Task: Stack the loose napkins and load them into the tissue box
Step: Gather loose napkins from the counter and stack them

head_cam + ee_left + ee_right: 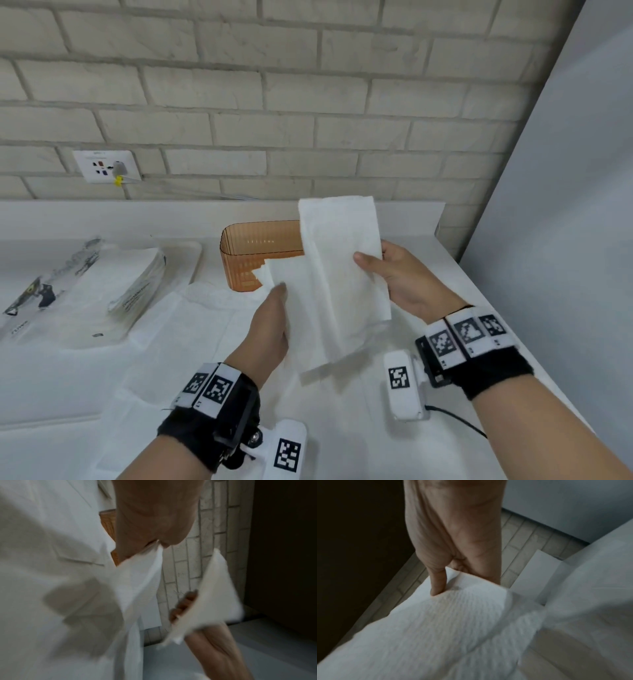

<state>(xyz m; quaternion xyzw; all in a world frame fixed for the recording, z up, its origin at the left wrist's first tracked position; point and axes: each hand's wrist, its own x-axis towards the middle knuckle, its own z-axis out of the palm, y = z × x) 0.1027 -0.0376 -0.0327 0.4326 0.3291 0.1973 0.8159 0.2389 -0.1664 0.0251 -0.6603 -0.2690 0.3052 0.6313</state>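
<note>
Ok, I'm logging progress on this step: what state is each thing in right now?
napkins: lifted off the table, held by both hands
left hand: grips their left edge
right hand: grips their right edge
tissue box: upright, lid off
packaged napkins: lying at left, untouched

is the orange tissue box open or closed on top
Open: the orange tissue box shows a bare rim with no lid. Held napkins hide its right part.

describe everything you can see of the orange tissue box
The tissue box is a translucent orange container, plastic by the look of it, with vertically ribbed walls, rounded corners and a faint pale marking on its upper band. It stands upright on the white counter near the brick wall, with no lid visible. The napkins held up in both hands hide its right part, so its contents cannot be made out.
</note>
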